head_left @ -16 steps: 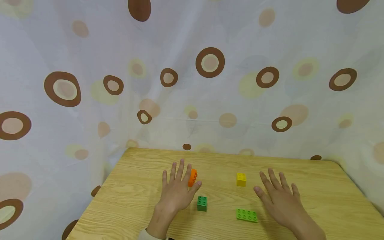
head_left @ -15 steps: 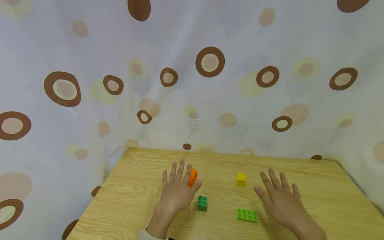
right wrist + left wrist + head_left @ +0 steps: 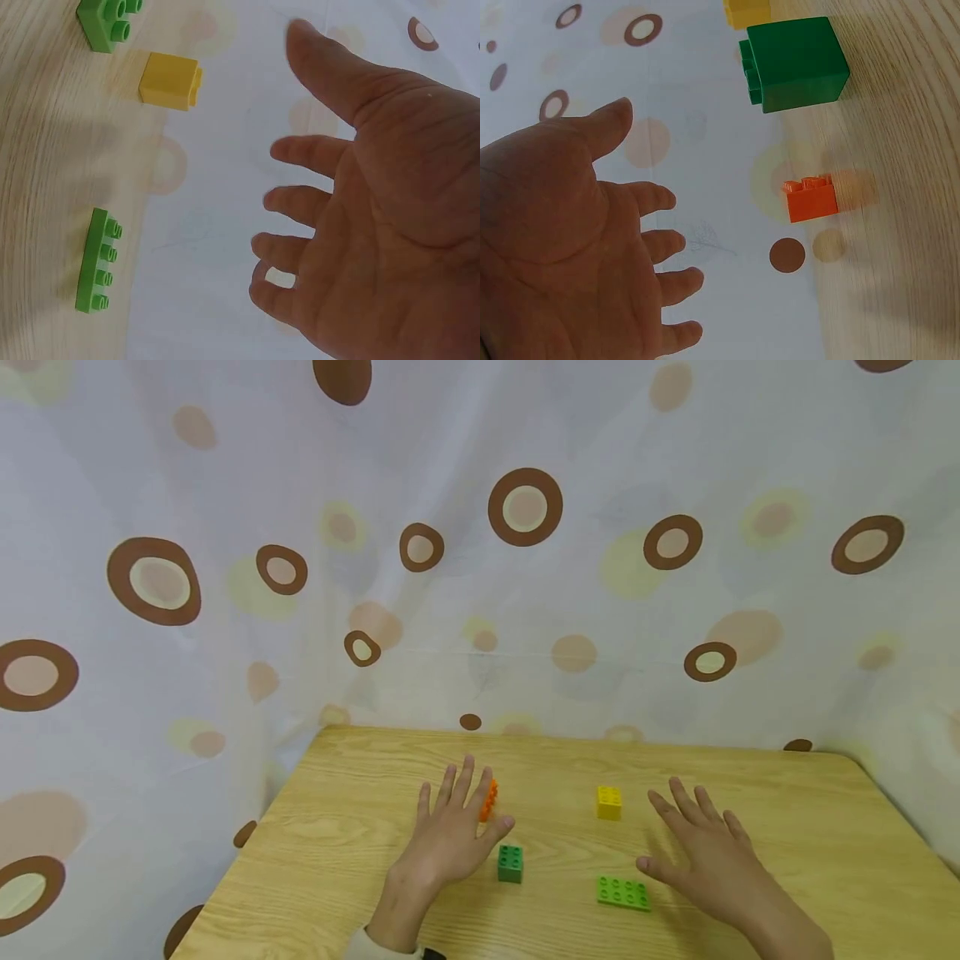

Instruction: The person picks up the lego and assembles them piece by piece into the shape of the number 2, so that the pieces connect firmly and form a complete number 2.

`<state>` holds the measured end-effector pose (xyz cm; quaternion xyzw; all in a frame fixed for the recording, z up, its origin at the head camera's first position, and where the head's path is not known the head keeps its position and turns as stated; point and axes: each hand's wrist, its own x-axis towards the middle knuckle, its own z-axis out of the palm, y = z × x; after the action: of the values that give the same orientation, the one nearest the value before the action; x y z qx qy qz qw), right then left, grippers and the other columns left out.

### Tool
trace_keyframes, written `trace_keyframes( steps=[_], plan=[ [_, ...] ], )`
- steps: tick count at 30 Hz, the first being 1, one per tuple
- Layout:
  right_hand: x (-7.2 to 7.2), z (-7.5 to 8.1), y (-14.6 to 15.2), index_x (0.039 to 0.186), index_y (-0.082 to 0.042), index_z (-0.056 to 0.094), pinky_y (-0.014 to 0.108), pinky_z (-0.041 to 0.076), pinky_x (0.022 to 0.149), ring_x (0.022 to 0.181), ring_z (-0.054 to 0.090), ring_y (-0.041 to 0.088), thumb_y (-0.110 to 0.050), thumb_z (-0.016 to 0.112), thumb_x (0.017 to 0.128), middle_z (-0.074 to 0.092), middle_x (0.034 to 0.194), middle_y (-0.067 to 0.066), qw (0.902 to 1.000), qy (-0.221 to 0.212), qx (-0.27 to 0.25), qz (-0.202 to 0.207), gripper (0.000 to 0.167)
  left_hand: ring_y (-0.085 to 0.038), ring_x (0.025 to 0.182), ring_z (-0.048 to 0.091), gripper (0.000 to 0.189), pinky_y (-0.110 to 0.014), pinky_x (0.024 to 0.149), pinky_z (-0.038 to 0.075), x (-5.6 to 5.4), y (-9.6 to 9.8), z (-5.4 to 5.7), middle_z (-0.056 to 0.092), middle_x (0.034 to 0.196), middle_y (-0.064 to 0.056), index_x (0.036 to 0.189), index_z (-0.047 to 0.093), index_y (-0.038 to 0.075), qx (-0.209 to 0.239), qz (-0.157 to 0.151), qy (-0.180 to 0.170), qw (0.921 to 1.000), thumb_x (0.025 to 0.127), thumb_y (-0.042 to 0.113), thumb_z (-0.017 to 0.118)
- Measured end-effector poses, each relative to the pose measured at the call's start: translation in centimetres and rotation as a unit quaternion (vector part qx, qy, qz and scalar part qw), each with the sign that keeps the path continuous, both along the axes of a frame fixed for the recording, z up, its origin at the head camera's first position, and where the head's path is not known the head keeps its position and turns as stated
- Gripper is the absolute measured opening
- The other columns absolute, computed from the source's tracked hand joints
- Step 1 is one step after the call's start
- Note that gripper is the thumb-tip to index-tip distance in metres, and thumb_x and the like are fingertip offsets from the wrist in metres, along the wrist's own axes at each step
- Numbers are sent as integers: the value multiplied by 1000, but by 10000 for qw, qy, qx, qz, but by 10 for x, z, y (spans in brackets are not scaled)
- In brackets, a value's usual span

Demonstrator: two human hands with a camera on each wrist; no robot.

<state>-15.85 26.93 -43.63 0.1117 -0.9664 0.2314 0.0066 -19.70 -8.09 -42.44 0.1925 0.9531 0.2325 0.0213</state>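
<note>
My left hand (image 3: 447,839) hovers palm down over the left of the table, fingers spread, holding nothing. Partly behind its index finger is an orange brick (image 3: 489,800), shown more fully in the left wrist view. Just right of its thumb stands a dark green brick (image 3: 510,864). My right hand (image 3: 712,860), also raised with nothing in it, has its thumb near a light green studded plate (image 3: 624,893). Farther back and left of that hand sits a yellow brick (image 3: 609,803). The right wrist view shows another thin green plate (image 3: 94,261), not visible in the head view.
All the bricks lie apart on a wood-grain table (image 3: 337,827). A pale curtain (image 3: 450,618) with brown and cream circles surrounds the back and sides of the table.
The head view has tilted and shifted slightly. My left hand has moved a little rightward; my right hand has turned somewhat, its thumb lower and nearer the light green plate. The bricks stay put.
</note>
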Motion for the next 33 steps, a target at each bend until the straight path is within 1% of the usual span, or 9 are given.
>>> trace_keyframes(
  steps=[6, 9, 12, 15, 19, 22, 25, 29, 33],
  plan=[
    [-9, -16, 7, 150, -5, 57, 84, 28, 101, 144, 32, 63, -48, 89, 80, 52, 151, 31, 9992, -102, -9, 395, 88, -45, 160, 12, 79, -71, 122, 19, 1, 0, -3, 16, 175, -15, 168, 29, 10, -69, -341, -332, 9988, 108, 57, 51],
    [-12, -15, 8, 141, -4, 63, 74, 44, 96, 131, 51, 56, -42, 91, 81, 65, 134, 22, 9967, -585, -187, 537, 77, -46, 159, 19, 77, -69, 121, 26, 0, -1, -5, 27, 172, -17, 166, 35, 10, -73, -404, -310, 9987, 106, 54, 57],
    [-13, -10, 6, 134, -5, 67, 55, 55, 88, 112, 63, 39, -32, 90, 84, 68, 122, 10, 9881, -1236, -557, 727, 62, -43, 154, 35, 74, -66, 117, 35, 0, 0, -6, 41, 165, -17, 162, 44, 9, -111, -415, -215, 9988, 105, 51, 63],
    [-15, -10, 3, 124, -5, 70, 40, 55, 79, 97, 62, 27, -21, 89, 87, 67, 109, 5, 9775, -1641, -847, 1016, 45, -38, 143, 52, 67, -58, 112, 46, 0, 2, -7, 54, 155, -16, 155, 54, 8, -160, -478, -282, 9983, 102, 48, 69],
    [-15, -18, 2, 115, -8, 71, 30, 50, 70, 86, 57, 17, -17, 87, 87, 64, 99, 3, 9729, -1610, -942, 1366, 33, -26, 129, 63, 60, -45, 103, 54, -1, 4, -11, 64, 144, -9, 148, 61, 11, -167, -773, -688, 9945, 98, 40, 77],
    [-16, -27, 1, 109, -11, 72, 28, 48, 68, 81, 54, 12, -18, 87, 88, 63, 93, 0, 9739, -1394, -930, 1534, 27, -16, 126, 62, 58, -38, 101, 54, -2, 5, -14, 66, 140, -1, 146, 64, 16, -190, -957, -996, 9902, 94, 33, 83],
    [-18, -37, 0, 105, -14, 72, 27, 46, 67, 78, 51, 8, -20, 86, 89, 60, 88, -3, 9756, -1222, -882, 1598, 23, -10, 111, 62, 52, -32, 94, 54, -5, 5, -18, 69, 131, 5, 142, 67, 20, -272, -1017, -1136, 9879, 93, 25, 84],
    [-20, -44, -2, 106, -14, 71, 27, 43, 64, 74, 48, 6, -21, 84, 91, 56, 83, -4, 9736, -1187, -1075, 1625, 21, -7, 84, 57, 38, -24, 76, 50, -10, 6, -23, 67, 104, 10, 128, 73, 18, -265, -1006, -1089, 9886, 92, 13, 81],
    [-23, -47, -8, 110, -12, 71, 26, 43, 62, 70, 48, 5, -20, 82, 93, 56, 81, -4, 9697, -1180, -1355, 1656, 22, -6, 77, 55, 28, -23, 71, 49, -14, 8, -25, 63, 94, 11, 117, 75, 16, -193, -986, -969, 9902, 91, 12, 82]
  ],
)
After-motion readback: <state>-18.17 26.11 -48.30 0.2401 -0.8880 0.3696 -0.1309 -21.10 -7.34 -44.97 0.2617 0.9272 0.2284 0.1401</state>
